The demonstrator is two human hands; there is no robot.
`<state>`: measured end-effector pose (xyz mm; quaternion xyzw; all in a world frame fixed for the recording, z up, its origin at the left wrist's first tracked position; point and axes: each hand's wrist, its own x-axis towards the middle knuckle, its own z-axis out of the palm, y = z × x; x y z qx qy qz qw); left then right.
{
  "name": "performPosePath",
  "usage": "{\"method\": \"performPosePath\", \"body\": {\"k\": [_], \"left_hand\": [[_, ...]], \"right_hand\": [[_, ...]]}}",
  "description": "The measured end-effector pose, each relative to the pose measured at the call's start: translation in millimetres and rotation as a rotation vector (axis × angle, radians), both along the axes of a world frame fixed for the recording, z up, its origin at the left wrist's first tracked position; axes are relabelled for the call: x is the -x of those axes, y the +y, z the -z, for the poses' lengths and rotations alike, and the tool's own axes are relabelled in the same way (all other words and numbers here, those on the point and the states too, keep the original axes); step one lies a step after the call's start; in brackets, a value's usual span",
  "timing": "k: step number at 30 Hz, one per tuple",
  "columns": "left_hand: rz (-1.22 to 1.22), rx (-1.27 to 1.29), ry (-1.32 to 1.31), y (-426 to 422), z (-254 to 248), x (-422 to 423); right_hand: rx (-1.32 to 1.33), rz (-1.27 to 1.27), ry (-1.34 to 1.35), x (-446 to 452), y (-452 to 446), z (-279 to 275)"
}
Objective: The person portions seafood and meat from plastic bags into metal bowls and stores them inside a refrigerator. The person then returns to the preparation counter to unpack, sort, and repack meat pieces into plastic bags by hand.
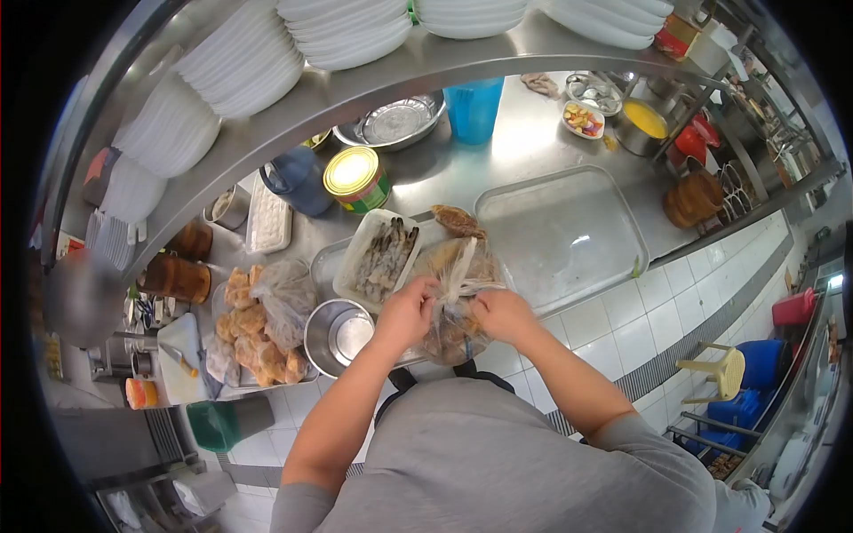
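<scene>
A clear plastic bag (453, 342) with brownish food inside sits at the counter's front edge, its top gathered and twisted upward. My left hand (409, 311) pinches the bag's plastic on the left of the gathered neck. On the other side of the neck, my right hand (502, 315) has its fingers closed on the plastic too. Just left of the bag stand a white tub (378, 258) of greyish, dark-tipped pieces and a round steel pot (340, 338). Behind the bag lies a smaller brown packed piece (458, 220).
An aluminium tray (569, 226) lies to the right. Fried-looking pieces (251, 333) and another plastic bag (286, 302) are at left. A large can (355, 178), a blue pitcher (474, 111) and a pot of yellow liquid (641, 126) stand behind. Stacked white bowls (346, 35) fill the overhead shelf.
</scene>
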<state>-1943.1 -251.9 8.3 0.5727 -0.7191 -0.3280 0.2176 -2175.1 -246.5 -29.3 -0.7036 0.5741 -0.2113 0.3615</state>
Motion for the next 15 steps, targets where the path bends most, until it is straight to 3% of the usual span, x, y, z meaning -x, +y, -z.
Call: {"method": "performPosePath", "body": {"k": [1,3,5,7,9,13,15], "left_hand": [[-0.002,-0.005,-0.003,2.8,6.2,-0.2],[0.198,0.255,-0.052,10.7,10.7,7.9],[0.248,0.335,-0.160,19.2,12.0,27.6],[0.309,0.415,-0.264,20.8,10.3,36.6],[0.321,0.367,-0.390,16.9,8.8,40.3],[0.307,0.418,-0.323,14.4,-6.0,30.0],[0.283,0.206,-0.280,19.0,-1.3,22.8]], "right_hand": [[0.087,-0.145,0.241,0.9,6.0,11.3],[0.123,-0.152,0.162,-1.6,8.8,5.7],[0.164,-0.158,0.087,-3.1,1.0,3.9],[0.518,-0.135,-0.252,-6.5,-30.5,4.1],[0.409,-0.076,-0.477,-10.0,-58.1,-58.9],[0.548,-0.288,-0.202,15.4,-94.0,-26.3],[-0.103,-0.497,0.071,13.5,-90.7,-32.9]]}}
